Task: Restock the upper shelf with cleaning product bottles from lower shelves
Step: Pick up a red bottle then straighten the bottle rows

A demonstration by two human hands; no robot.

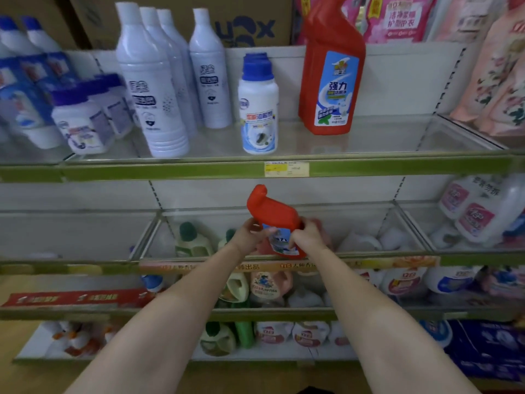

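Above the lower shelf's front edge, both hands, left hand and right hand, grip the red bottle; lifted carelessly, its bent neck could likely catch the upper shelf's front edge or topple the red bottle standing there.

Green-edged store shelving with clear dividers; cardboard boxes behind.

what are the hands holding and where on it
A red angled-neck toilet cleaner bottle; the left hand and right hand grip opposite sides of its body, below the neck.
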